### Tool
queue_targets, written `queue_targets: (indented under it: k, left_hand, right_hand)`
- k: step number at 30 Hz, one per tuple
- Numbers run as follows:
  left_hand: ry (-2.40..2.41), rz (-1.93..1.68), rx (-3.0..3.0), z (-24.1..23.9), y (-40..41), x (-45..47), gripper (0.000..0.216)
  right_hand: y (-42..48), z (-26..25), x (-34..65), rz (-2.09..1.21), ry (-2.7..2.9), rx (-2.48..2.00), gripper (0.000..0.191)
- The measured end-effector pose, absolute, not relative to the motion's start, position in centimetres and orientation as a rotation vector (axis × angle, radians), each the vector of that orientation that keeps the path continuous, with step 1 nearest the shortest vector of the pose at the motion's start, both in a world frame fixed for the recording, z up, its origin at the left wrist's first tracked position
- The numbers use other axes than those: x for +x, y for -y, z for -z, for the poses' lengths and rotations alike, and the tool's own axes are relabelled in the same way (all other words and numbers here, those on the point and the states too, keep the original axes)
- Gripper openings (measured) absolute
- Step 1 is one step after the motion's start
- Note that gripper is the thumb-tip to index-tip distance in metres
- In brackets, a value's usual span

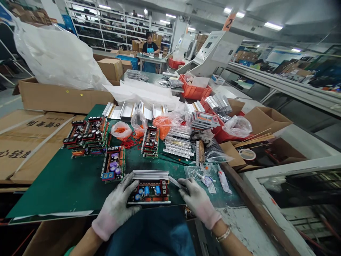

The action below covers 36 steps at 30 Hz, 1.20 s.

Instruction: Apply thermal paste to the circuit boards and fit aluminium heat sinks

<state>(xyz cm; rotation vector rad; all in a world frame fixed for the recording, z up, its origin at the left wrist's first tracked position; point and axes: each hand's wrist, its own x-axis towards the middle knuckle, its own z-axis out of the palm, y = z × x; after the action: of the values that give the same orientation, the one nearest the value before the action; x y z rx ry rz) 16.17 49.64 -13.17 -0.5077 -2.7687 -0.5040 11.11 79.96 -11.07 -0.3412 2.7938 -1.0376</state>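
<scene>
My left hand [119,201], in a white glove with a pinkish cuff, grips the left end of an aluminium heat sink [150,174], fingers on its back edge and thumb near its front edge. A circuit board [150,192] with blue capacitors lies in the heat sink. Just to the right, my gloved right hand [195,199] is closed on a thin metal strip [174,182], which points toward the heat sink's right end. Behind these on the table are a board with purple capacitors [114,164] and another upright-lying board [150,142].
Stacked circuit boards [87,135] stand at the left of the green table [64,188]. Metal strips [179,144], bags of orange parts [121,131] and a wooden-handled tool [201,151] lie behind. Glue tubes [224,182] are at right, beside open cartons [266,121]. A co-worker [150,46] sits far back.
</scene>
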Motion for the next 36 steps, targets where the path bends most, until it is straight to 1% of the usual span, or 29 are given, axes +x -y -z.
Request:
queue_targets:
  k: [3, 7, 10, 14, 19, 22, 27, 30, 33, 36]
  left_hand:
    - [2.728, 0.487, -0.437, 13.8, -49.8, 16.6, 0.071]
    - [2.733, 0.508, -0.380, 14.1, -49.9, 16.9, 0.073]
    - [2.736, 0.545, -0.353, 14.0, -49.9, 16.9, 0.068]
    - [2.720, 0.617, -0.400, 13.6, -49.7, 16.7, 0.060]
    - [2.676, 0.729, -0.478, 13.3, -49.4, 16.5, 0.054]
    - [2.687, 0.756, -0.473, 13.5, -49.3, 16.5, 0.055]
    - [2.744, 0.762, -0.443, 13.9, -49.1, 16.7, 0.063]
    - [2.789, 0.777, -0.410, 13.7, -49.0, 16.8, 0.068]
    - [2.808, 0.813, -0.387, 13.5, -49.1, 16.7, 0.064]
    - [2.797, 0.829, -0.398, 13.3, -49.3, 16.6, 0.061]
  right_hand:
    - [-79.7, 10.8, 11.2, 1.072, -2.769, -0.327, 0.026]
    - [-79.2, 11.1, 11.7, 1.079, -2.793, -0.315, 0.024]
    - [-79.1, 11.7, 12.3, 1.086, -2.841, -0.355, 0.025]
    - [-80.7, 11.8, 12.0, 1.085, -2.773, -0.575, 0.027]
    - [-82.6, 10.7, 9.7, 0.985, -2.649, -0.832, 0.026]
    - [-81.6, 10.6, 8.7, 0.958, -2.631, -0.916, 0.026]
    - [-78.8, 10.9, 8.9, 0.957, -2.698, -0.964, 0.013]
    - [-79.4, 10.8, 9.6, 0.919, -2.871, -0.886, 0.020]
    - [-81.8, 11.0, 10.0, 0.918, -3.050, -0.552, 0.030]
    - [-83.7, 11.6, 10.1, 0.881, -3.055, -0.237, 0.037]
